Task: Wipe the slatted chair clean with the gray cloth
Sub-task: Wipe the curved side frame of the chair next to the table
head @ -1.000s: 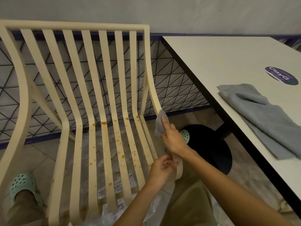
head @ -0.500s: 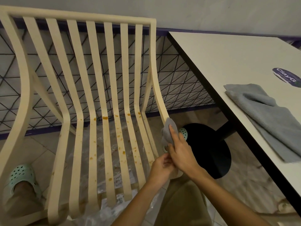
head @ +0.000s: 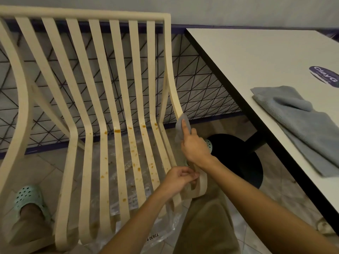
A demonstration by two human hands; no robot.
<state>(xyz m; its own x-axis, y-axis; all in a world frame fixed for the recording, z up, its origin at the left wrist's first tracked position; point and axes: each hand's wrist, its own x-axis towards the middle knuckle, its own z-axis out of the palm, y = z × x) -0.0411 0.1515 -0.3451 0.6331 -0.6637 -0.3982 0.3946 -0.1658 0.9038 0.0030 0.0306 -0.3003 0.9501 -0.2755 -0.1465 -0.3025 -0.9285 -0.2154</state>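
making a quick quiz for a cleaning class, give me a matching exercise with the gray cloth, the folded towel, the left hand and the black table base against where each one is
Column 1
1 gray cloth
2 folded towel
3 left hand
4 black table base

Column 2
a on the floor under the table
b gripping the front right corner of the slatted chair
c lying on top of the table
d pressed to the chair's right side rail by the right hand

Pairs: 1-d, 2-c, 3-b, 4-a
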